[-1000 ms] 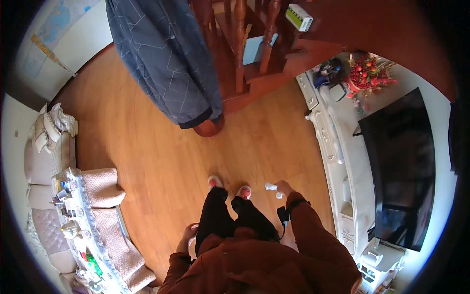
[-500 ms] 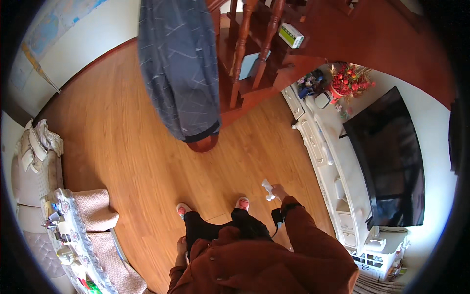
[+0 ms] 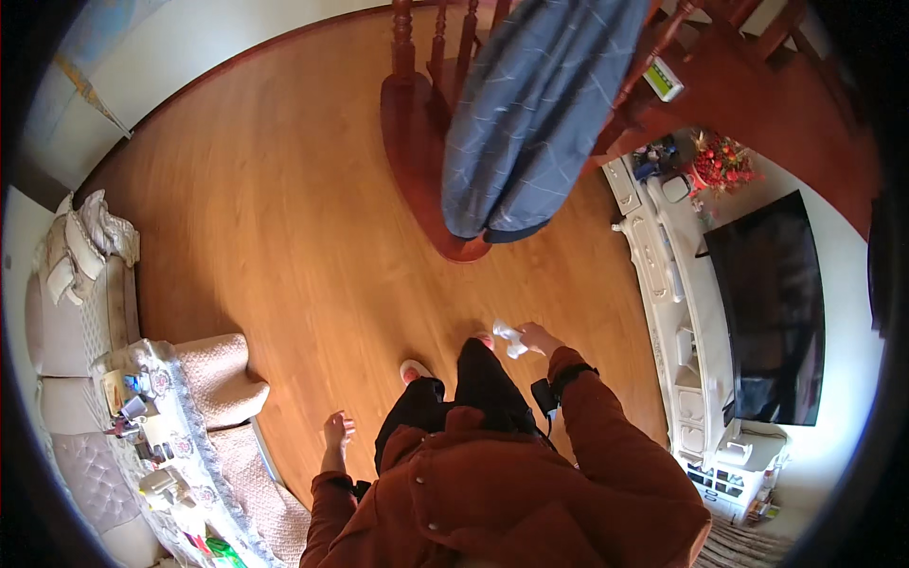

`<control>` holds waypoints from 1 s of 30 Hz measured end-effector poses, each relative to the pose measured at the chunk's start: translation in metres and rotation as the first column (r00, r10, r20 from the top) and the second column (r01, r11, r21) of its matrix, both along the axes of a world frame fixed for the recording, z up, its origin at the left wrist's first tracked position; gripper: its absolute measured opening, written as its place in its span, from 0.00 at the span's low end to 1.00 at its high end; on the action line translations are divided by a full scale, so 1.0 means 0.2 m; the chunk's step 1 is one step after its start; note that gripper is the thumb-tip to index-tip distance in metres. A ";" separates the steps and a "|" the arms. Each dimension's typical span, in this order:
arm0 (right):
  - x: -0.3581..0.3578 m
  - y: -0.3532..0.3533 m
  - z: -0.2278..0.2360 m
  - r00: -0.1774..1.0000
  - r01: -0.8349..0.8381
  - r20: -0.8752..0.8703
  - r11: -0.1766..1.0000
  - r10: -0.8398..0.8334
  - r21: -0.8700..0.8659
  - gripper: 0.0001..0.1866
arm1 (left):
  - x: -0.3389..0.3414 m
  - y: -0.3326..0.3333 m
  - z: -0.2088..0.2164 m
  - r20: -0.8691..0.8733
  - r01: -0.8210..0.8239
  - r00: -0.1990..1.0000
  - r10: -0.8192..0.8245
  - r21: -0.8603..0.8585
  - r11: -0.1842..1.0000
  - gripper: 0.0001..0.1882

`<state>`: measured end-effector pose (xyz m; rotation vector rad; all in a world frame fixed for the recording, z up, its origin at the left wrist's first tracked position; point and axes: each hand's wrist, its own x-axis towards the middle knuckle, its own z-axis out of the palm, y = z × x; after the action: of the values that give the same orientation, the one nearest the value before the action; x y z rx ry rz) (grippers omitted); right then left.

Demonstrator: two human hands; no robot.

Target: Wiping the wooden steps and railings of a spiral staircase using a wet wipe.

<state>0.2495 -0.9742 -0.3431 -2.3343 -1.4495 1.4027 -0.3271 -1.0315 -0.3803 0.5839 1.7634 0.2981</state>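
Observation:
My right hand (image 3: 540,339) is held out ahead of my body, its fingers closed on a crumpled white tissue (image 3: 508,338). The tissue hangs above the floor, close to my right foot. Low on the left, my left hand (image 3: 339,429) hangs beside my thigh with its fingers loosely apart and nothing in them. A dark strap circles each wrist, and a small black box with a cable sits by the right one. Straight ahead, a dark grey patterned jacket (image 3: 530,123) is draped over the stair railing.
Ahead is the red-brown wooden staircase (image 3: 417,142). Along the right runs a white TV cabinet (image 3: 653,256) with a black television (image 3: 767,312) and a red flower arrangement (image 3: 724,166). On the left stand a cluttered table (image 3: 180,445), pink-covered seats (image 3: 222,374) and a beige sofa (image 3: 71,331).
The staircase and jacket have shifted rightward in view, and the sofa side shows more. My left hand has swung forward, out from beside my body. The tissue stays in my right hand.

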 end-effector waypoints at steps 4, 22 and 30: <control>-0.06 0.16 -0.11 0.994 -0.108 -0.002 0.981 0.109 -0.160 0.22 | -0.18 0.26 0.03 -0.001 -0.092 0.996 0.092 -0.005 0.996 0.21; -0.90 2.71 -0.18 0.954 -0.277 -0.046 0.933 0.295 0.229 0.21 | 0.01 2.41 2.83 -0.469 0.393 0.881 -0.054 0.792 -0.468 0.05; -1.79 3.55 0.12 0.787 -0.561 -0.111 0.779 0.607 0.282 0.18 | -0.05 3.07 2.96 -0.410 0.186 0.854 -0.321 0.816 -0.548 0.09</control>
<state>-0.1085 -0.2645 -0.3197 -1.5987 -2.2538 1.4084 -0.3373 -0.4177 0.2120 2.3489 0.4660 1.5880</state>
